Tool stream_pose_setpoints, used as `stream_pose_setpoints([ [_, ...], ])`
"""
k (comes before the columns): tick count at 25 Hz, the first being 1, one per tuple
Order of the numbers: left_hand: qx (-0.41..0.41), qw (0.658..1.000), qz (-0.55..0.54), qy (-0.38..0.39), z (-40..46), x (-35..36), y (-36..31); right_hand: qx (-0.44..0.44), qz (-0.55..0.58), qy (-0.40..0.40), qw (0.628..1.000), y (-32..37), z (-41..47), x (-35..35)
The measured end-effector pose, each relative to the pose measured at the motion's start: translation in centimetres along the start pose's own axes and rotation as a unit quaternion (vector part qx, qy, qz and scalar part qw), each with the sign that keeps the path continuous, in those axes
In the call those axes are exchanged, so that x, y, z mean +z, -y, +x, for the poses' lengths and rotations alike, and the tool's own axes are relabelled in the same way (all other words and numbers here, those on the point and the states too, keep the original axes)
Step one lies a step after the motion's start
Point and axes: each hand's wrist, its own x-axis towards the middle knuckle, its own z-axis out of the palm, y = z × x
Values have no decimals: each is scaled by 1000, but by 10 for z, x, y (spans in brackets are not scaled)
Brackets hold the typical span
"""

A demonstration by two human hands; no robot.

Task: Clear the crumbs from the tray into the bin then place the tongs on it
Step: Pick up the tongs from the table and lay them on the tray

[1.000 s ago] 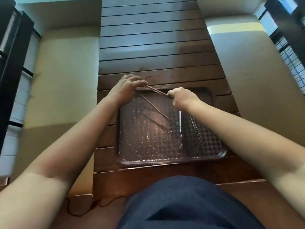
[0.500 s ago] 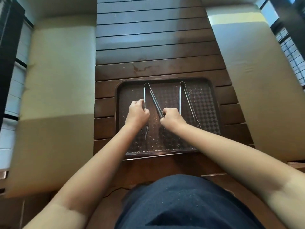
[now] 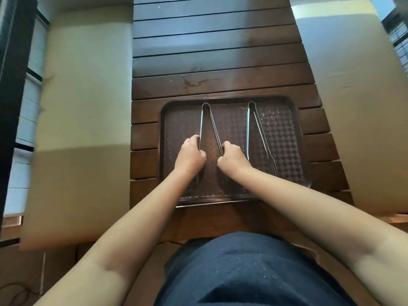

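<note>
A dark brown checkered tray [image 3: 295, 138] lies on the slatted wooden table, speckled with pale crumbs. Two metal tongs rest on it, hinges pointing away from me. On the left tongs [image 3: 206, 120], my left hand [image 3: 190, 156] grips the left arm and my right hand [image 3: 233, 157] grips the right arm, both with curled fingers. The right tongs [image 3: 257, 129] lie free beside my right hand, their forked tips near the tray's right front. No bin is in view.
The dark slatted table [image 3: 216, 51] stretches away beyond the tray. Pale cushioned benches [image 3: 84, 107] flank it on both sides. Dark window frames [image 3: 13, 85] stand at the far left and right edges.
The left tongs went from held up at an angle over the tray's far edge to lying flat on the tray. Both hands slid down toward me along their arms.
</note>
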Motion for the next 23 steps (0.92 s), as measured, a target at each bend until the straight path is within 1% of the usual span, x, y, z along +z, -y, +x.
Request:
stream_pose_setpoints([
  [4, -9, 1000, -12, -2, 1, -1, 5, -50, -33, -36, 998, 2, 3, -16],
  [8, 4, 1000, -21, -1, 0, -2, 5, -67, -62, -52, 995, -4, 5, -33],
  [10, 12, 1000, -7, -10, 0, -2, 5, -88, -112, -73, 987, -10, 4, -37],
  [12, 13, 1000, -2, -12, -2, -1, 7, -107, -193, -112, 969, -20, 3, -40],
  [14, 13, 1000, 4, -14, -3, 0, 9, -91, -240, -137, 957, -33, 5, -43],
  [15, 11, 1000, 7, -17, -4, 0, 10, -69, -242, -139, 958, -41, 5, -45],
  [17, 4, 999, 35, -35, -6, 2, 10, -17, -222, -133, 966, -55, 6, -45],
  [19, 11, 994, 84, -62, -9, 6, 8, 16, -206, -116, 972, -65, 5, -41],
  [21, 36, 989, 128, -71, -12, 15, 3, 25, -184, -106, 977, -73, 3, -37],
  [23, 45, 985, 155, -59, -15, 23, -1, 29, -153, -105, 982, -77, 2, -34],
])
